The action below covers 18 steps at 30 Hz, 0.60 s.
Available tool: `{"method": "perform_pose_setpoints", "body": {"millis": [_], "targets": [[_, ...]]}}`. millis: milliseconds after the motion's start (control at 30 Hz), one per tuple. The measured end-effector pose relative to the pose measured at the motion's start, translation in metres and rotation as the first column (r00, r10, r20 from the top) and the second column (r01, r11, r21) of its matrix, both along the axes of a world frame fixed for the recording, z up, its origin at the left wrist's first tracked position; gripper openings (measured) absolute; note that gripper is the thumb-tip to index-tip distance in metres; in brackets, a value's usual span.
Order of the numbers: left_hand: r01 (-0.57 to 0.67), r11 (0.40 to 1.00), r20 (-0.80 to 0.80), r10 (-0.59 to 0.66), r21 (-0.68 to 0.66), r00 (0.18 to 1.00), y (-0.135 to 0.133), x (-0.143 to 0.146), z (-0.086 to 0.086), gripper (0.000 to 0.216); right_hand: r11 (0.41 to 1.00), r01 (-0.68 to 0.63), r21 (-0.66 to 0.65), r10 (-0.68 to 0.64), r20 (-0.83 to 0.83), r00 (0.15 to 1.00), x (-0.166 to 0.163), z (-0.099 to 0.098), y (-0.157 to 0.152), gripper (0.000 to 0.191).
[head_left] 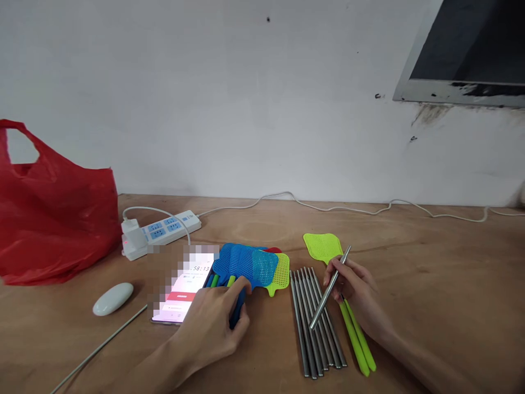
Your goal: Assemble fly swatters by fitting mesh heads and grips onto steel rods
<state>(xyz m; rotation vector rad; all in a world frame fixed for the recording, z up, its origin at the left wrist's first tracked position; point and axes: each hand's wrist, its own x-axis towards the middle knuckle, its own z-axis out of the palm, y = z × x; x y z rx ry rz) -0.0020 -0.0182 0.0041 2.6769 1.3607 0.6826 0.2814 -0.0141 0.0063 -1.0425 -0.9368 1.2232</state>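
Note:
My right hand pinches a thin metal rod, tilted above a row of several metal rods lying on the wooden table. Just right of that row lies a lime green fly swatter, its handle running under my right hand. My left hand is closed round the handle of a blue fly swatter, which tops a pile of blue, red and yellow-green swatter heads.
A lit phone lies left of the pile. A white power strip with a cable, a red plastic bag, a white oval object and a long thin rod occupy the left side. A dark framed panel hangs upper right.

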Motion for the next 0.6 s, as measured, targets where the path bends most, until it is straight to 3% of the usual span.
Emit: {"method": "perform_pose_setpoints", "body": {"millis": [133, 400, 600], "targets": [[-0.048, 0.998, -0.066, 0.046, -0.040, 0.997, 0.0021, 0.0017, -0.0004, 0.004, 1.000, -0.011, -0.013, 0.011, 0.023, 1.000, -0.0019, -0.0003, 0.0003, 0.039], [-0.085, 0.993, -0.105, 0.077, -0.076, 0.991, 0.0021, 0.0032, 0.0032, 0.010, 0.999, -0.026, -0.040, 0.028, 0.065, 0.997, -0.0072, -0.0022, -0.0007, 0.044], [-0.078, 0.993, -0.034, 0.076, -0.084, 0.997, 0.0017, 0.0036, 0.0062, 0.020, 0.998, -0.034, -0.062, 0.031, -0.048, 0.998, -0.0066, -0.0037, 0.0001, 0.043]]}}
